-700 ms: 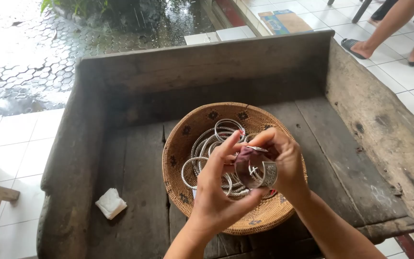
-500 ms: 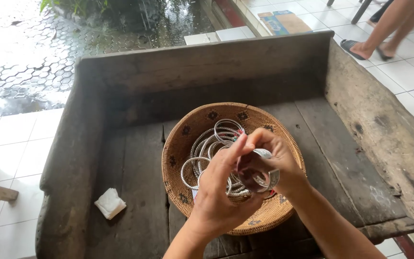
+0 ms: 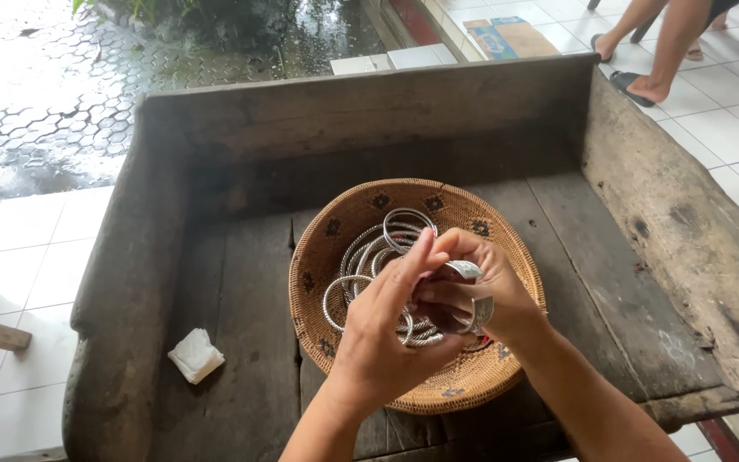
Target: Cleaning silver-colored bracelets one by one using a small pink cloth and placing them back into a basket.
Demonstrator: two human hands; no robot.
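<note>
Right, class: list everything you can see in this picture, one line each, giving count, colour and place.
Woven basket: one, tan with dark flower marks, centre of the bench.
Bangles: several, silver, piled in the basket.
Wide cuff: one, silver, at the right hand's fingers.
Wooden bench: one, dark grey, with raised back and sides.
Crumpled tissue: one, white, on the bench's left.
Another person's legs: two, top right, on white tiles.
Left hand: over the basket.
Right hand: over the basket, touching the left.
</note>
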